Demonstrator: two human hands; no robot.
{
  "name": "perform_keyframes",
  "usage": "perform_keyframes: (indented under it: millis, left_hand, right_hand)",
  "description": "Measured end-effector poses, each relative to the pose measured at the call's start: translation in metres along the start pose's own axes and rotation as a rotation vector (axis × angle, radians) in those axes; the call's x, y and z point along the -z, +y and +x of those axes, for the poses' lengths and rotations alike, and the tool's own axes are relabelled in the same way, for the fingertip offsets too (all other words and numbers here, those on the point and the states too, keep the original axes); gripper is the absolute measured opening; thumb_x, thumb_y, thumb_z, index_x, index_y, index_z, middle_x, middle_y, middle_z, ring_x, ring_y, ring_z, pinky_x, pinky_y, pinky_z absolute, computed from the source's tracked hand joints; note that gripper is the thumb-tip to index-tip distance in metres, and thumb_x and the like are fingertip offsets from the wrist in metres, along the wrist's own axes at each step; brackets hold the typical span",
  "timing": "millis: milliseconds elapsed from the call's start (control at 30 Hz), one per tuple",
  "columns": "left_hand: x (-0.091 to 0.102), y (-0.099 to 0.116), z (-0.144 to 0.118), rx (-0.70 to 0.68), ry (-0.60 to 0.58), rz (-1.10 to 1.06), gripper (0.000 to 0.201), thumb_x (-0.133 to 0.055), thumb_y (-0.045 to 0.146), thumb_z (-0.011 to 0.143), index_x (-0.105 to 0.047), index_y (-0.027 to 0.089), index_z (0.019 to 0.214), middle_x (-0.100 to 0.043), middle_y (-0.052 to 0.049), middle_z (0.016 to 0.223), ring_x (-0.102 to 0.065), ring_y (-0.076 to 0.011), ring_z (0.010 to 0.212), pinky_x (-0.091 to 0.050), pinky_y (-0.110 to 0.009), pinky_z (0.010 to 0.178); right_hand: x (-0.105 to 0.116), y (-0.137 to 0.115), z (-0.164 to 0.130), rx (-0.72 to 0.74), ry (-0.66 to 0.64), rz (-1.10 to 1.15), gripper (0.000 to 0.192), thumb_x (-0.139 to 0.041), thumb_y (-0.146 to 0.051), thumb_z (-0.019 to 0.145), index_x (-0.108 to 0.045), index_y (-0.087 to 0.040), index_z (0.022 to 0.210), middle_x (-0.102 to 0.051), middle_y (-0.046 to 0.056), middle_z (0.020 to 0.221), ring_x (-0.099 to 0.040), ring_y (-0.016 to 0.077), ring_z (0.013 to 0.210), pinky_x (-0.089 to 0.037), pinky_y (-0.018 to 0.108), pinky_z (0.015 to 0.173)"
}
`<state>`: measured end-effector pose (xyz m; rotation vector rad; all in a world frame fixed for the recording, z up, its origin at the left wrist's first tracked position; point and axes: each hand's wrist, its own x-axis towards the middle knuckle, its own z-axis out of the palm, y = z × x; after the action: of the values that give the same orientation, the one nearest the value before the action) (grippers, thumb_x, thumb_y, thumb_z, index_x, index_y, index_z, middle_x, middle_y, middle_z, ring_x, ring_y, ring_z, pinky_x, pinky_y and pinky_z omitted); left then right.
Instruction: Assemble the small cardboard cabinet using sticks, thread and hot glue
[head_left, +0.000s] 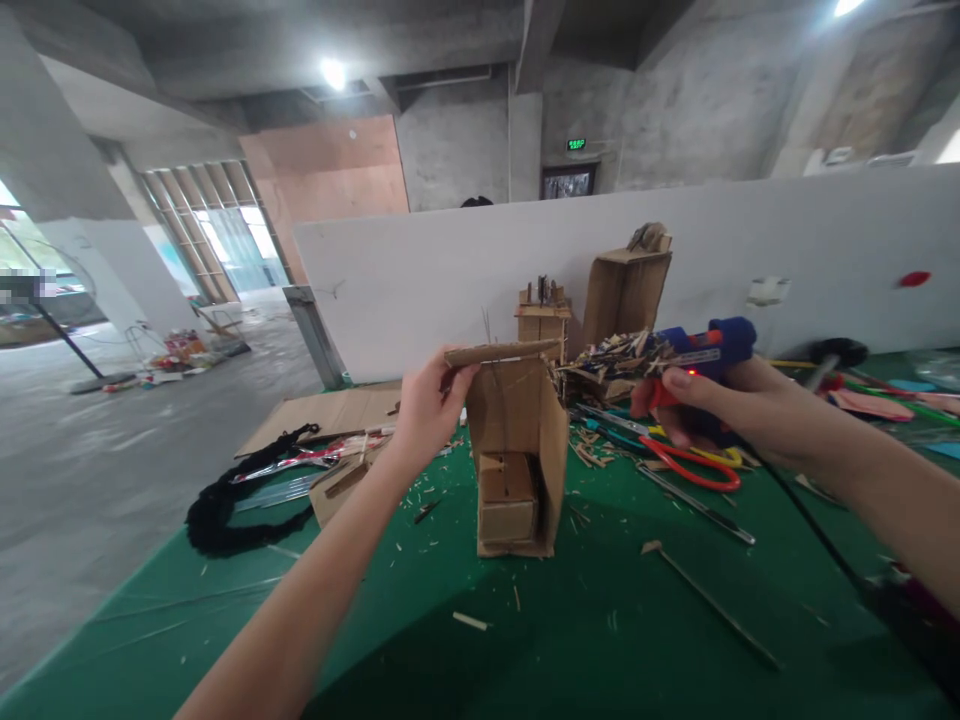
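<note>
- Left hand [427,410] – grip pinching a cardboard strip [501,353] atop the cardboard box [517,460].
- Right hand [720,405], at 3 o'clock – grip clenched on blue glue gun [709,348].
- Red scissors [694,465] on green worktop [600,620].

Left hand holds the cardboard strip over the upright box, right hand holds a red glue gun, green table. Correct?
Not quite: the head view shows the glue gun in the right hand is blue, not red. The rest holds: the left hand pinches the cardboard strip over the upright box on the green table.
</note>
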<state>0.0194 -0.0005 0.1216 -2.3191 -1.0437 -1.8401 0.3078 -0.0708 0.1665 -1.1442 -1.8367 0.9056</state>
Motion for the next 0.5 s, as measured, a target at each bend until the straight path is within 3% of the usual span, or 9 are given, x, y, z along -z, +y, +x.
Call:
perform_keyframes:
  millis: [200, 333, 500]
  left_hand:
    - [0.005, 0.006, 0.003, -0.004, -0.032, 0.004, 0.016, -0.050, 0.024, 0.088, -0.063, 0.018, 0.097, -0.068, -0.003, 0.084, -0.060, -0.0132, 0.070, -0.046, -0.024, 0.061]
    - [0.005, 0.008, 0.002, 0.047, -0.041, -0.010, 0.018, -0.049, 0.025, 0.089, -0.063, 0.017, 0.098, -0.070, -0.006, 0.092, -0.064, -0.0163, 0.079, -0.049, -0.026, 0.066]
    - [0.002, 0.007, 0.000, 0.075, -0.017, -0.044, 0.017, -0.051, 0.025, 0.088, -0.062, 0.018, 0.098, -0.071, -0.006, 0.097, -0.065, -0.0160, 0.080, -0.051, -0.026, 0.067]
  right_hand:
    - [0.006, 0.006, 0.018, -0.039, 0.032, -0.052, 0.047, -0.053, -0.065, 0.077, -0.057, -0.019, 0.070, -0.053, 0.000, 0.055, -0.045, 0.0087, 0.042, -0.034, 0.021, 0.037]
    - [0.010, 0.005, 0.020, -0.108, -0.049, -0.068, 0.050, -0.049, -0.068, 0.077, -0.052, -0.019, 0.066, -0.043, -0.004, 0.046, -0.040, 0.0082, 0.041, -0.034, 0.021, 0.039]
    - [0.011, 0.002, 0.021, -0.105, -0.101, -0.114, 0.049, -0.049, -0.066, 0.079, -0.047, -0.020, 0.064, -0.040, -0.005, 0.044, -0.040, 0.0082, 0.041, -0.033, 0.022, 0.042]
